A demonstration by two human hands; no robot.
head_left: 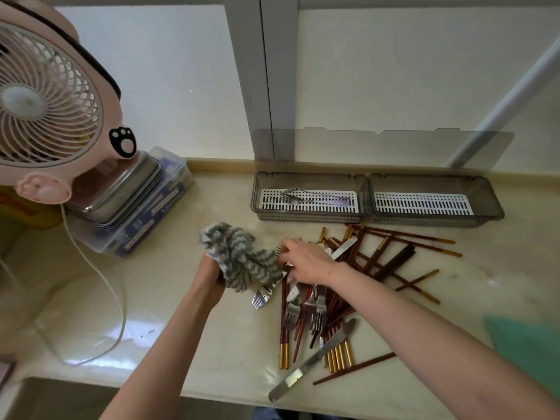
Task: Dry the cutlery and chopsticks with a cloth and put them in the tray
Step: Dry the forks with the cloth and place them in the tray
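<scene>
Squeezing the soft cloth [242, 259] in the left hand [209, 274], the person is pinching a light, hard, slippery fork [262, 297] by its thin handle with fingers of the right hand [306, 262], beside the pile [318, 310] on the bench [181, 328].

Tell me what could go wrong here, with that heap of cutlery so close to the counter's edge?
1. The knife lies with one end at the front edge of the counter; a sweeping arm could knock it off.
2. Forks and chopsticks lie tangled under the right hand; lifting one could drag others along.
3. The fan's cord trails near the left hand, which grips the cloth; a snag might tug the fan.
</scene>
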